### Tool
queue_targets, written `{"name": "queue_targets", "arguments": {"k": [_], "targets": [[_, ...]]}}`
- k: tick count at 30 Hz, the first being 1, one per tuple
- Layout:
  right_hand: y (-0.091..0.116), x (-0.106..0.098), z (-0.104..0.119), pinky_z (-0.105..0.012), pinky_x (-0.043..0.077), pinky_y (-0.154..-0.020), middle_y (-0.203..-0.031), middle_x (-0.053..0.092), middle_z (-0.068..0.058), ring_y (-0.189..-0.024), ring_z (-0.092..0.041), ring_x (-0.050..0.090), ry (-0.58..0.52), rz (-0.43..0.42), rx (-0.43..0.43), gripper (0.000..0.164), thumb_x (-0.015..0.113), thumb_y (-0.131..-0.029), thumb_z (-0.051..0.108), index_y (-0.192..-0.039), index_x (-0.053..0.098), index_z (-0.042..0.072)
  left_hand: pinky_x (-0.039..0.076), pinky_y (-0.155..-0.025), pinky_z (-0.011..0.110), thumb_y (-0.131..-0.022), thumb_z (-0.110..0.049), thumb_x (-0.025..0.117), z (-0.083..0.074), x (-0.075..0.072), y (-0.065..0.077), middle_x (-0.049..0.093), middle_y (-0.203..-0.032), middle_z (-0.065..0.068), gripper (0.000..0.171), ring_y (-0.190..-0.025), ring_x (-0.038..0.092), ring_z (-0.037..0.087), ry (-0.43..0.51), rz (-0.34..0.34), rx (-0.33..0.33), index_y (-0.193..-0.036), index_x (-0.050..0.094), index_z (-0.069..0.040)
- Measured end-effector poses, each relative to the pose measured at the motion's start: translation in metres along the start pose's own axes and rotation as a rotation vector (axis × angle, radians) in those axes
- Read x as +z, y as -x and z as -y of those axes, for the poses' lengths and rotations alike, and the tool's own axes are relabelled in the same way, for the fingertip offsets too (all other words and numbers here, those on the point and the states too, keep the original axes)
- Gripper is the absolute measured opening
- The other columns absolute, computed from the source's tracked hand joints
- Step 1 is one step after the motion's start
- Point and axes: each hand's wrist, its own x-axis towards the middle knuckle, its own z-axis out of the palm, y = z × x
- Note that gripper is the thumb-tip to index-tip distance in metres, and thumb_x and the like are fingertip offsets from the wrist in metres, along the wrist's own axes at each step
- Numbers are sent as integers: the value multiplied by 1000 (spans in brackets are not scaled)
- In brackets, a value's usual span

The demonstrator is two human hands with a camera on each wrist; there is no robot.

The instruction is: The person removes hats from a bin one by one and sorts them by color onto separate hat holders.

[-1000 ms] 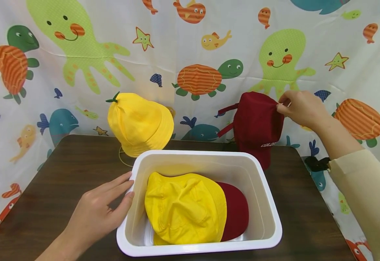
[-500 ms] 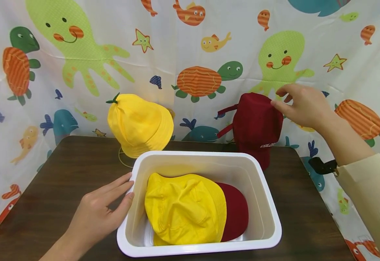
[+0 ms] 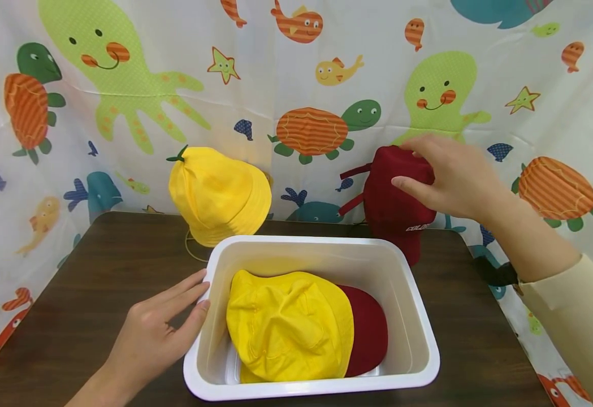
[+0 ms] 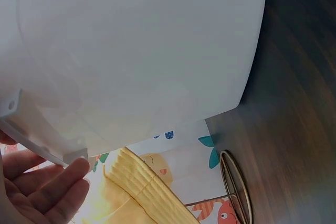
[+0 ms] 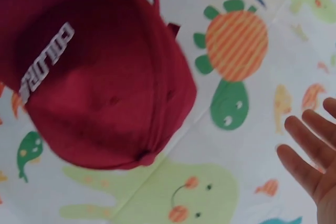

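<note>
A white plastic tub (image 3: pixel 308 389) stands on the table. My left hand (image 3: pixel 156 328) rests its fingertips against the tub's left rim, fingers fairly straight; in the left wrist view those fingers (image 4: pixel 60 192) touch the rim from outside. Behind the tub's right corner hangs a dark red baseball cap (image 3: pixel 393 192) with white letters, brim down and strap ends sticking out left. My right hand (image 3: pixel 449 178) is beside and partly in front of its crown, fingers spread from the thumb, holding nothing. Inside the tub, a yellow hat (image 3: pixel 288 328) overlaps another dark red cap (image 3: pixel 369 330).
A yellow bucket hat (image 3: pixel 220 195) with a green stem sits at the back left on a wire stand (image 3: pixel 189 246). Behind the brown table (image 3: pixel 98 271) hangs a curtain (image 3: pixel 255 51) printed with sea animals.
My right hand has let go of the red cap's top, opened, and come left and slightly down in front of the crown. The left hand has stayed at the tub's rim.
</note>
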Motion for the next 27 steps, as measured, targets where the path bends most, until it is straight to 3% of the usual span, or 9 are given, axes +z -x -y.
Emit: {"name": "queue_targets", "arguments": {"k": [7, 11, 17, 23, 27], "targets": [[4, 8, 24, -58, 58, -93, -138, 66, -18, -123, -38, 64, -23, -66, -204, 67, 84, -85, 34, -140, 62, 2, 44, -97, 11, -79, -3, 83, -1, 1, 3, 73, -129, 13, 40, -121, 62, 1, -4, -8, -7, -118, 78, 0], [7, 12, 38, -58, 58, -94, -139, 65, -16, -125, -35, 63, -55, -69, -283, 68, 83, -85, 38, -140, 63, 4, 45, -96, 11, -78, -3, 83, -2, 2, 4, 73, -128, 14, 39, -123, 57, -7, 4, -21, -3, -117, 78, 1], [11, 18, 59, -54, 55, -101, -148, 60, -11, -131, -29, 59, -110, -6, -378, 77, 82, -83, 46, -145, 59, 7, 46, -95, 11, -77, -1, 81, -3, 4, 6, 73, -126, 15, 39, -123, 56, -10, 21, -52, 18, -116, 78, 1], [18, 28, 85, -48, 58, -98, -150, 58, -9, -128, -26, 61, -147, 36, -445, 77, 79, -84, 51, -145, 58, 10, 46, -95, 11, -79, -1, 82, -6, 2, 9, 73, -128, 13, 39, -123, 56, -10, 14, -36, -7, -117, 78, 1], [25, 35, 107, -48, 55, -104, -153, 57, -8, -132, -26, 59, -142, 100, -488, 77, 74, -88, 56, -149, 57, 12, 45, -94, 10, -79, -2, 82, -8, -2, 12, 73, -129, 12, 39, -122, 57, -7, 5, -26, -18, -118, 78, -1]]}}
